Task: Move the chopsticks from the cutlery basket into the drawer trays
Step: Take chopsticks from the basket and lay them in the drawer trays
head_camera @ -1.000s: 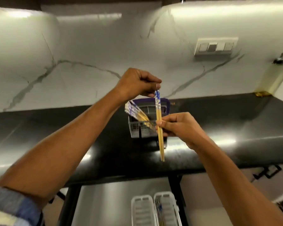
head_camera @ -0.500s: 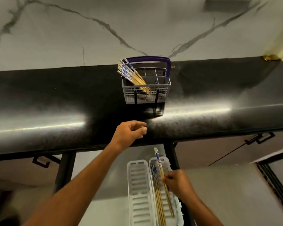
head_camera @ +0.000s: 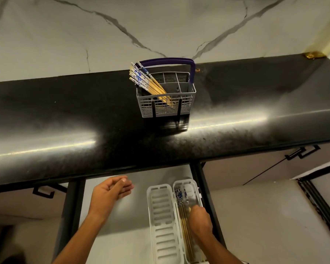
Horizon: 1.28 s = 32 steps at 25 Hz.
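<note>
My right hand (head_camera: 199, 219) sits low in the right tray (head_camera: 195, 189), fingers curled on chopsticks (head_camera: 181, 210); I'd lay them flat before releasing. Left hand (head_camera: 108, 194) hangs empty, fingers loosely together; more wait in the cutlery basket (head_camera: 166, 107) on the worktop (head_camera: 65, 115).

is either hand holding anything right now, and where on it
Left hand holds nothing. Right hand is down in the right tray on the chopsticks; whether it grips them cannot be told.

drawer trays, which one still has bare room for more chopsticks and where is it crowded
The left white slotted plastic tray lies bare, bordered by the open drawer's pale floor on its left and the right tray on its right. The right white tray is crowded: wooden chopsticks with blue-patterned tops lie along it and the right hand is in it.
</note>
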Available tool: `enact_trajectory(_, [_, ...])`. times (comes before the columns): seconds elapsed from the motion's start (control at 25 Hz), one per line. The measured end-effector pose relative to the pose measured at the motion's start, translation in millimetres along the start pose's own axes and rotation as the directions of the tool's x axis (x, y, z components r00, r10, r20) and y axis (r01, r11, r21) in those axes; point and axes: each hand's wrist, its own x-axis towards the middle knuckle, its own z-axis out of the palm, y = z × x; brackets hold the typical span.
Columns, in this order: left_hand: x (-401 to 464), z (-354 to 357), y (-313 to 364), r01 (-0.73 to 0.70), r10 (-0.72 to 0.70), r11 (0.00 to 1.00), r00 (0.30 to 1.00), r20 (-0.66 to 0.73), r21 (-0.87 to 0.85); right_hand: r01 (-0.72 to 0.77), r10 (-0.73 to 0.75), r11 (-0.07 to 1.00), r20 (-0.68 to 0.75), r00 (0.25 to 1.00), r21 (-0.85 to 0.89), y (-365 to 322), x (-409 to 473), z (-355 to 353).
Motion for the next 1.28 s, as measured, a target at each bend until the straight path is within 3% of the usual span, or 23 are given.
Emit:
enact_trajectory(0.16, [-7,-14,-7,-0.014,0.01,0.995,0.999,0.049,0.095,-0.001,0.002,1.0,-0.009,1.0,0.021,-2,3,6])
enact_trajectory(1.28, [-14,-7,1,-0.045,0.033,0.991,0.995,0.098,0.124,0.127,-0.127,0.991,0.022,0.992,-0.046,-3,-2,11])
